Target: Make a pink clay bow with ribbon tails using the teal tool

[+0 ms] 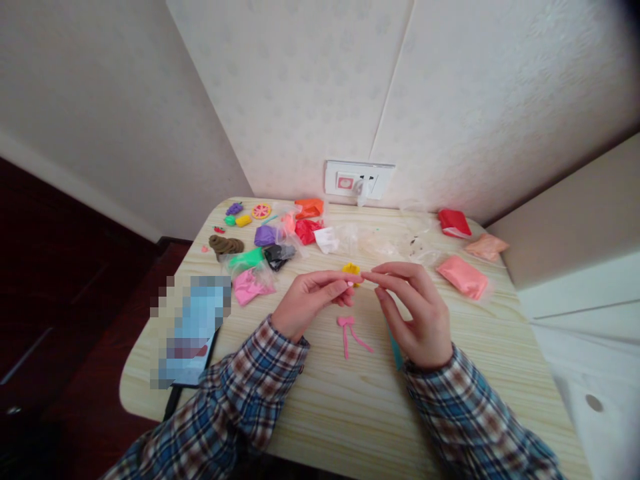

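My left hand [320, 297] is closed, with a small pink piece of clay [350, 284] pinched between thumb and index finger. My right hand [415, 313] has its fingers apart, and one fingertip meets the tip of my left index finger; I see nothing held in it. Below the hands, a pink clay bow [345, 322] with two thin tails lies on the table. Just behind the fingertips is a yellow piece [351, 269], partly hidden by them. A teal flat object [395, 347] shows beside my right wrist, mostly covered by the hand.
The wooden table [320, 413] meets a wall with a socket [359, 181]. Clay bags, among them a pink bag [251, 285] and a coral bag [463, 277], lie around its back. Small clay fruits and a brown coiled piece [227, 245] sit left, near a phone [193, 333].
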